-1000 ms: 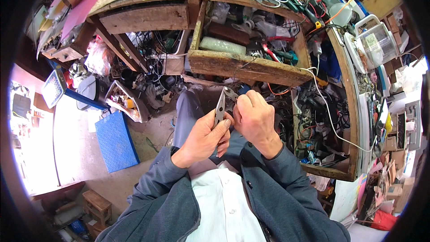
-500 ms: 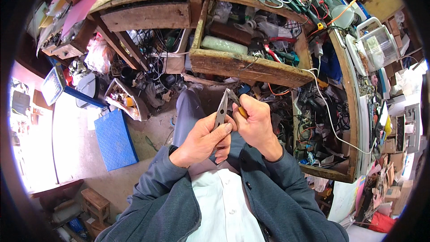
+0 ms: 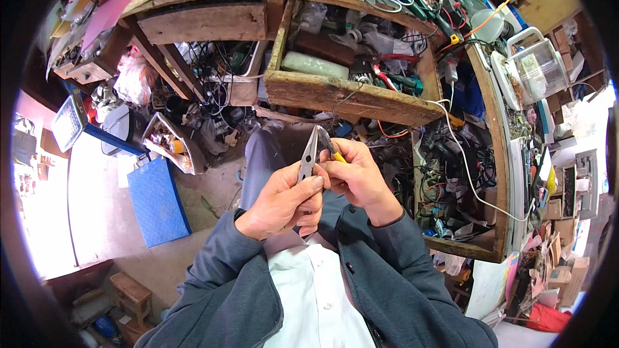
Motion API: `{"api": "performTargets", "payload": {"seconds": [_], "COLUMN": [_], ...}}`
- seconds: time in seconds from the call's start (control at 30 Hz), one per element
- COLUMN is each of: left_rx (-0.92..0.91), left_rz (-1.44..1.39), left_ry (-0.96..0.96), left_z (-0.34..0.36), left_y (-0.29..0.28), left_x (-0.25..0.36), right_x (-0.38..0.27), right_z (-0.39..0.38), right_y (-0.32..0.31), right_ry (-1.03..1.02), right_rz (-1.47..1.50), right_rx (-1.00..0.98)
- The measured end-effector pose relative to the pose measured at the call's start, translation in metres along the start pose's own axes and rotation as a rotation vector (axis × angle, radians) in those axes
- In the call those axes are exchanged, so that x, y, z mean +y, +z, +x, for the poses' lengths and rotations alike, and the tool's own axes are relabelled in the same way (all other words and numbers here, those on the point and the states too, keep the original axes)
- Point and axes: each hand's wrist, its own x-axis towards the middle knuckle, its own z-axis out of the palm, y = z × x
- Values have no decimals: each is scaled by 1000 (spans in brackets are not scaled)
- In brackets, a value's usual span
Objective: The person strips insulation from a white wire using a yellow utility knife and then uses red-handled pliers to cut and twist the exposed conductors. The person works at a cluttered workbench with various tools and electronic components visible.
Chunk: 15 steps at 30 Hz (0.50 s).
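My left hand (image 3: 282, 198) is closed round a pair of grey long-nose pliers (image 3: 308, 157), whose narrow jaws point up and away from me. In my right hand (image 3: 360, 173) is a tool with dark metal jaws and a yellow grip, which looks like small pliers (image 3: 333, 153). The jaws of both tools come together at the tips, in front of my chest. Anything held between those tips is too small to make out. My fingers hide the handles of the long-nose pliers and most of the yellow grip.
Beyond my hands, a wooden drawer (image 3: 351, 98) stands pulled out, full of bottles and tools. Tangled cables fill a wooden compartment (image 3: 503, 219) at right, with a white cord (image 3: 465, 164) hanging across it. On the left floor lies a blue platform scale (image 3: 158, 203).
My right hand has turned, showing more of its yellow grip and its fingers at a new angle. Both tools still meet at the tips. The whole view has shifted slightly.
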Motion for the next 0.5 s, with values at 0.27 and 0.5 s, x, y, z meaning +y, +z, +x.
{"api": "performTargets", "payload": {"seconds": [0.27, 0.5], "left_rx": [-1, 61], "left_rz": [-61, 25], "left_ry": [6, 44], "left_z": [-1, 0], "left_y": [2, 0], "left_x": [3, -4], "right_x": [6, -4], "right_z": [6, 5], "right_y": [6, 12], "right_ry": [-217, -811], "right_rz": [-321, -1301], "right_rx": [106, 342]}}
